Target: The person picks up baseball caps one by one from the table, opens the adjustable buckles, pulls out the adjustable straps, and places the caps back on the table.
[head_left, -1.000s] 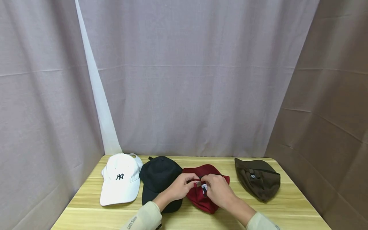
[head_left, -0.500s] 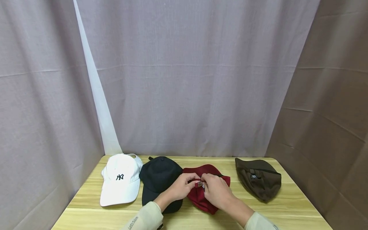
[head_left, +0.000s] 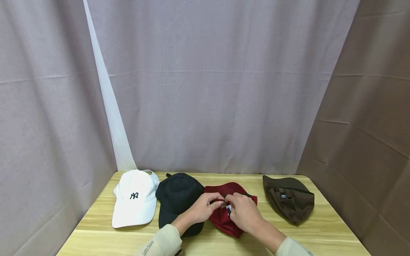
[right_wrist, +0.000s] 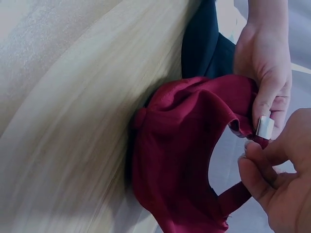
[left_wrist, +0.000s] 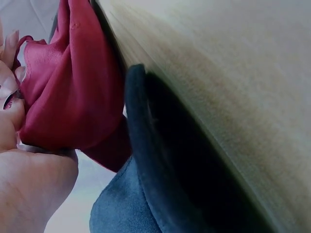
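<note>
A dark red baseball cap [head_left: 224, 223] lies on the table with its back opening turned up, between my two hands. At that opening, my left hand [head_left: 201, 207] pinches the end with the metal buckle [right_wrist: 265, 127] between thumb and fingers. Close beside it, my right hand [head_left: 246, 214] pinches the cap's narrow red strap [right_wrist: 234, 198] near the buckle. The fingertips of both hands almost meet there. A white label [head_left: 229, 209] shows inside the cap next to the right fingers. The strap's tip is hidden by the fingers.
Left of the red cap sits a black cap [head_left: 179, 193], under my left forearm. A white cap [head_left: 134, 199] with a dark logo lies further left. At the right is a brown cap [head_left: 289, 202], its opening up. Curtains [head_left: 211, 106] surround the wooden table [head_left: 330, 231].
My right fingers have shifted slightly back from the buckle, so more of the white label shows than half a second ago. Both hands stay at the strap; the other caps stay put.
</note>
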`<state>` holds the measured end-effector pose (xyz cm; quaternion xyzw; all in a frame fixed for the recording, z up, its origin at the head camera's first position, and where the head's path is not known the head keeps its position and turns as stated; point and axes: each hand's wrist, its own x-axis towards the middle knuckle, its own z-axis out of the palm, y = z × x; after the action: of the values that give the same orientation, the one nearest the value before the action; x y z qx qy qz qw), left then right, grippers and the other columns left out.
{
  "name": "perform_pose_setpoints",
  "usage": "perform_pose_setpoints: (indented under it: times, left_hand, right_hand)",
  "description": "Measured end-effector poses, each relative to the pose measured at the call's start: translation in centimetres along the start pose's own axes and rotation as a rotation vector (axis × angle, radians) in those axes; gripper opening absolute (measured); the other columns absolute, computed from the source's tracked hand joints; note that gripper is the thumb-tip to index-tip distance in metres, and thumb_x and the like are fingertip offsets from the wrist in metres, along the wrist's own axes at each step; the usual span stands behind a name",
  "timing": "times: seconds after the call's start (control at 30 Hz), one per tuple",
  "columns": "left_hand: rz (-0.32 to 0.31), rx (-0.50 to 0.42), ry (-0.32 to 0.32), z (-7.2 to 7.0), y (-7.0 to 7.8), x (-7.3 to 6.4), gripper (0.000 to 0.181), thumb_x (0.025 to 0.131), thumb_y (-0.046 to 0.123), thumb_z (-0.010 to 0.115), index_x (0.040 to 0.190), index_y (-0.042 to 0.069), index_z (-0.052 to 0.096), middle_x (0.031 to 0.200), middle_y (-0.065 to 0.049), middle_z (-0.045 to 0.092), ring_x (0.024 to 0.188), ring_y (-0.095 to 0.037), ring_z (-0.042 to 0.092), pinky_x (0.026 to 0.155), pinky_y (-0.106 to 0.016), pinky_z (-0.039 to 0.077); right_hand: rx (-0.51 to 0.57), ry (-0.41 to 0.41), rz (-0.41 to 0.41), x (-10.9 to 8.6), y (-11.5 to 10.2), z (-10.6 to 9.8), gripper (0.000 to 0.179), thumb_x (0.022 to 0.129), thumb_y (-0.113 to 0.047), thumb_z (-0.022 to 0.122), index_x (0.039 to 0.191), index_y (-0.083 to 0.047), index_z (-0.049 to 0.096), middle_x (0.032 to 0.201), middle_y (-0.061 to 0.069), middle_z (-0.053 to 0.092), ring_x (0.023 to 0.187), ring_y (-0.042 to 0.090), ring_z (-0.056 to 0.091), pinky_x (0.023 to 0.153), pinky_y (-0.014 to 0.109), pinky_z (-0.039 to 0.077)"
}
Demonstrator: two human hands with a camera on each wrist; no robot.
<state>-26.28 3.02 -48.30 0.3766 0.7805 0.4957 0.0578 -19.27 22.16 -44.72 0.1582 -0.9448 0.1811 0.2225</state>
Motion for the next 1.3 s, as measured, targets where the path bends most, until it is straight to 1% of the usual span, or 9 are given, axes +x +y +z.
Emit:
perform_pose_setpoints:
  times: [0.23, 0.4, 0.47, 0.67, 0.83, 1.0, 1.1, 1.17, 1.3]
  left_hand:
    - [-0.012, 0.009, 0.026, -0.2, -0.2, -0.3, 0.017, 0.109, 0.015, 0.06, 0.109, 0.021, 0.076, 0.106, 0.0, 0.075, 0.087, 0.0, 0.057, 0.081, -0.019, 0.049]
    - [-0.036, 0.003, 0.076, -0.4, -0.5, -0.8, 0.015, 0.107, 0.014, 0.062, 0.107, 0.019, 0.077, 0.098, 0.0, 0.07, 0.08, -0.003, 0.05, 0.072, -0.02, 0.042]
    - [-0.041, -0.002, 0.092, -0.5, -0.5, -1.0, 0.014, 0.107, 0.015, 0.063, 0.106, 0.019, 0.077, 0.099, 0.001, 0.07, 0.086, -0.003, 0.052, 0.077, -0.02, 0.043]
    - [-0.027, -0.013, 0.107, -0.7, -0.7, -1.4, 0.012, 0.106, 0.016, 0.064, 0.103, 0.016, 0.076, 0.099, -0.002, 0.072, 0.09, -0.003, 0.054, 0.082, -0.02, 0.044]
    - [-0.052, -0.032, 0.124, -0.7, -0.6, -1.8, 0.012, 0.107, 0.016, 0.063, 0.102, 0.014, 0.074, 0.096, -0.006, 0.07, 0.088, -0.003, 0.054, 0.08, -0.02, 0.044]
    - [-0.088, -0.05, 0.162, -0.8, -0.7, -2.4, 0.011, 0.108, 0.014, 0.06, 0.102, 0.012, 0.07, 0.1, -0.006, 0.07, 0.091, -0.005, 0.056, 0.083, -0.021, 0.044]
    - [-0.101, -0.055, 0.171, -0.9, -0.7, -2.5, 0.012, 0.109, 0.013, 0.058, 0.104, 0.011, 0.068, 0.1, -0.006, 0.069, 0.091, -0.006, 0.056, 0.084, -0.022, 0.044]
    - [-0.102, -0.05, 0.171, -1.0, -0.7, -2.4, 0.012, 0.11, 0.012, 0.056, 0.105, 0.01, 0.067, 0.101, -0.006, 0.068, 0.09, -0.006, 0.055, 0.083, -0.022, 0.044]
    - [-0.107, -0.024, 0.175, -1.2, -0.6, -2.4, 0.012, 0.109, 0.012, 0.056, 0.104, 0.011, 0.067, 0.102, -0.005, 0.069, 0.09, -0.006, 0.056, 0.083, -0.023, 0.044]
  right_hand:
    - [0.0, 0.053, 0.047, 0.0, -0.2, 0.0, 0.029, 0.078, 0.01, 0.068, 0.087, -0.016, 0.078, 0.074, -0.004, 0.067, 0.064, 0.01, 0.059, 0.058, 0.029, 0.047]
    - [0.064, 0.023, 0.158, 0.2, 0.0, -0.1, 0.031, 0.077, 0.009, 0.066, 0.085, -0.018, 0.079, 0.072, -0.005, 0.065, 0.067, 0.011, 0.053, 0.061, 0.032, 0.045]
    - [0.078, 0.01, 0.177, 0.3, 0.1, -0.2, 0.029, 0.08, 0.007, 0.066, 0.087, -0.018, 0.08, 0.073, -0.004, 0.068, 0.067, 0.012, 0.051, 0.062, 0.031, 0.043]
    - [0.081, 0.034, 0.124, -0.2, 0.3, -0.4, 0.019, 0.092, -0.006, 0.074, 0.103, -0.018, 0.083, 0.088, -0.005, 0.079, 0.072, 0.01, 0.063, 0.067, 0.032, 0.05]
    - [0.085, 0.158, 0.066, -0.9, 1.7, -0.5, 0.013, 0.101, -0.024, 0.073, 0.107, -0.021, 0.083, 0.099, -0.007, 0.08, 0.091, 0.014, 0.076, 0.076, 0.035, 0.059]
    - [0.087, 0.248, -0.031, -0.8, 5.4, -1.2, 0.02, 0.101, -0.01, 0.067, 0.116, -0.015, 0.081, 0.107, -0.002, 0.08, 0.087, 0.012, 0.073, 0.072, 0.033, 0.058]
    - [0.053, 0.155, -0.047, -0.6, 8.3, -1.5, 0.041, 0.097, 0.004, 0.062, 0.13, -0.016, 0.075, 0.122, 0.001, 0.077, 0.079, 0.01, 0.064, 0.066, 0.029, 0.051]
    - [0.018, 0.048, -0.048, -0.7, 10.0, -1.5, 0.055, 0.092, 0.01, 0.06, 0.139, -0.017, 0.071, 0.134, 0.003, 0.074, 0.086, 0.012, 0.067, 0.067, 0.028, 0.048]
    - [-0.025, -0.157, -0.087, -0.7, 12.2, -0.9, 0.069, 0.085, 0.014, 0.058, 0.146, -0.016, 0.066, 0.151, 0.007, 0.066, 0.124, 0.027, 0.071, 0.079, 0.032, 0.055]
